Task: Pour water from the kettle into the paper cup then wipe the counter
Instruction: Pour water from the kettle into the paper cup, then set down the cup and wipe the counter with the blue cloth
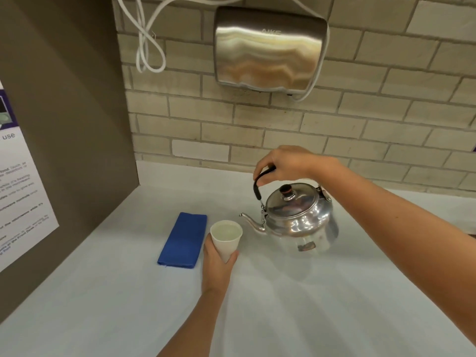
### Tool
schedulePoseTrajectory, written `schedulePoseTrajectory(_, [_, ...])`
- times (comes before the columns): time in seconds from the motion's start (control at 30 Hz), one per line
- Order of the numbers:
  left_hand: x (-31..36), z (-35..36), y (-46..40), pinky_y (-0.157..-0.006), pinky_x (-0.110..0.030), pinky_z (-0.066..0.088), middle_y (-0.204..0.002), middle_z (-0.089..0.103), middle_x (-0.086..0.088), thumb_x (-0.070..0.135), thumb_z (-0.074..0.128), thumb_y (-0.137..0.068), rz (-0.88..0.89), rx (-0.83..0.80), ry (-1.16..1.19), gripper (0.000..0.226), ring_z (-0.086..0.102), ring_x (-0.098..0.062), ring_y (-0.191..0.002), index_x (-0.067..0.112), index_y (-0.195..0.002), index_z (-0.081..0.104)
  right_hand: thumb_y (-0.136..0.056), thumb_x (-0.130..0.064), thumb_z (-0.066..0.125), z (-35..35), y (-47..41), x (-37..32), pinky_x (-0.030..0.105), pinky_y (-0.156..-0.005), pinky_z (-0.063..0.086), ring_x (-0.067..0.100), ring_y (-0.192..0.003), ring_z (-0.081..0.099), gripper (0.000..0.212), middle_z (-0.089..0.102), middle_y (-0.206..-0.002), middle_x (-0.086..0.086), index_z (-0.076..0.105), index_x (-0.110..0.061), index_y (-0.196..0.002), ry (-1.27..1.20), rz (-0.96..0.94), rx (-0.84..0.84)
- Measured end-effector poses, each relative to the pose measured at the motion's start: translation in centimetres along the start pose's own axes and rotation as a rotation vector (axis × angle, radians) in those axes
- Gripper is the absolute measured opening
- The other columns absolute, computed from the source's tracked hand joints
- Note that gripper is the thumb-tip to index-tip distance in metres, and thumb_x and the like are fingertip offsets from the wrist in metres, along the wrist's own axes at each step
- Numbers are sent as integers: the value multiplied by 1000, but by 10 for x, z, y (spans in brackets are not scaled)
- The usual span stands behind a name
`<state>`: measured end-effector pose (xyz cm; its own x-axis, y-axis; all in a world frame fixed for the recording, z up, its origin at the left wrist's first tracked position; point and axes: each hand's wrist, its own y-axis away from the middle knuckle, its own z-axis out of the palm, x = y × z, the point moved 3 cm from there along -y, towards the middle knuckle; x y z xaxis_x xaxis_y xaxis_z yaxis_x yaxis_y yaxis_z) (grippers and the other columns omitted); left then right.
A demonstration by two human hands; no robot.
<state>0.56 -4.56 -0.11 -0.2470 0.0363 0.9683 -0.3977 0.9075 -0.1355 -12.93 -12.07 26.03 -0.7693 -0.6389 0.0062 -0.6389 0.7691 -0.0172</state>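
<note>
A shiny metal kettle (300,220) hangs above the white counter (283,305), tilted slightly with its spout pointing left. My right hand (280,163) grips its black handle from above. A white paper cup (228,238) is held just left of and below the spout tip, with my left hand (216,258) wrapped around its lower part. Pale liquid seems to fill the cup, though I cannot be sure. No stream shows between spout and cup. A folded blue cloth (184,240) lies flat on the counter, just left of the cup.
A brown side panel with a printed notice (23,191) closes off the left. A brick wall at the back carries a steel hand dryer (269,50) and a looped white cable (146,47).
</note>
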Motion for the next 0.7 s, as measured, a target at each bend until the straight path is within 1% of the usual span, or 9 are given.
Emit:
schedulePoseTrajectory(0.1, [3,0,0,-107,-37,38,-140,42,-8,24,76,-73,0,7,-12,87,42,-24,-128,14,-140,22,-78,-54,63,-1,-2,23,28,-62,37,8,-79,51,18,52,-74,-26,67,-45,-94,-95,39,93])
schedulePoseTrajectory(0.2, [3,0,0,-108,-38,38,-140,42,-8,23,76,-72,-6,8,-20,87,42,-24,-128,13,-140,23,-80,-52,63,4,-13,40,29,-71,36,11,-81,51,18,53,-73,-27,68,-43,-95,-180,65,215])
schedulePoseTrajectory(0.23, [2,0,0,-108,-38,38,-140,42,-8,24,76,-72,-11,8,-24,87,43,-24,-128,13,-140,23,-81,-51,62,8,-18,44,29,-72,37,12,-82,51,19,55,-73,-26,68,-41,-96,-205,71,264])
schedulePoseTrajectory(0.33, [1,0,0,-106,-33,38,-138,43,-5,24,75,-72,-15,16,-32,86,43,-21,-126,16,-140,23,-81,-48,63,25,-36,52,27,-60,38,12,-70,52,18,59,-67,-13,70,-37,-94,-288,99,403])
schedulePoseTrajectory(0.37, [0,1,-1,-106,-32,38,-138,44,-5,24,75,-72,-13,17,-28,85,43,-21,-126,16,-140,24,-81,-47,63,31,-44,54,27,-60,38,12,-68,52,18,61,-68,-9,70,-36,-93,-318,113,430])
schedulePoseTrajectory(0.43, [0,0,-1,-107,-34,38,-137,44,-5,23,76,-72,-7,20,-28,85,44,-20,-126,15,-139,25,-82,-46,64,46,-58,54,28,-68,38,12,-73,53,17,63,-78,-11,70,-36,-95,-364,125,451])
schedulePoseTrajectory(0.5, [-1,0,-1,-108,-35,38,-137,44,-5,23,76,-72,0,18,-32,85,43,-19,-126,14,-140,25,-83,-44,63,60,-72,53,28,-69,37,12,-74,52,17,62,-79,-14,70,-36,-95,-378,122,443])
schedulePoseTrajectory(0.57, [0,0,0,-108,-36,38,-138,44,-4,23,76,-72,2,12,-32,85,43,-18,-126,16,-140,24,-83,-45,62,72,-84,53,26,-65,35,12,-70,50,17,59,-74,-12,70,-35,-95,-364,126,431])
schedulePoseTrajectory(0.7, [0,0,0,-109,-39,38,-138,44,-4,22,76,-72,1,15,-29,85,43,-18,-127,16,-140,25,-84,-44,61,89,-97,50,22,-51,30,11,-61,47,18,51,-61,-17,70,-34,-96,-369,128,425])
